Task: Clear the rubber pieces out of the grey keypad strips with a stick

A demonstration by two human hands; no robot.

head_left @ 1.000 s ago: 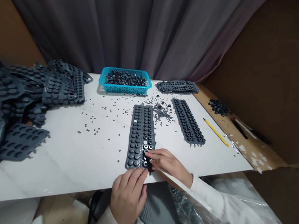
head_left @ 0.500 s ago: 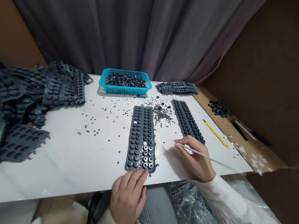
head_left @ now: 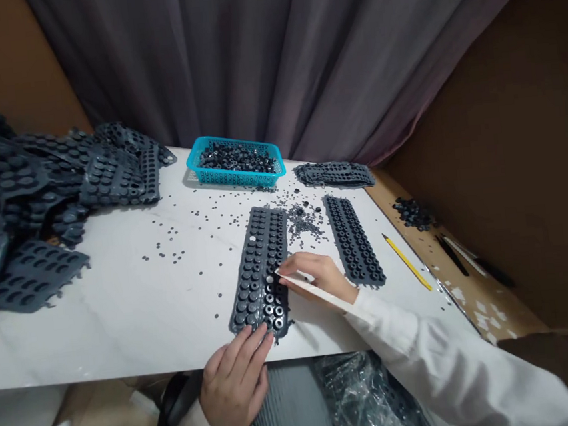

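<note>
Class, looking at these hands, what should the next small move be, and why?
Perhaps the right hand should press the white tool onto the studded sheet: the tool's tip is at the right-hand rows, while the left hand rests on the near edge.

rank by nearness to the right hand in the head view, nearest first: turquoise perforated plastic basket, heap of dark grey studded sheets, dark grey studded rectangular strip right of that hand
From the right hand:
1. dark grey studded rectangular strip, just to its right
2. turquoise perforated plastic basket, ahead and leftward
3. heap of dark grey studded sheets, far left
</note>
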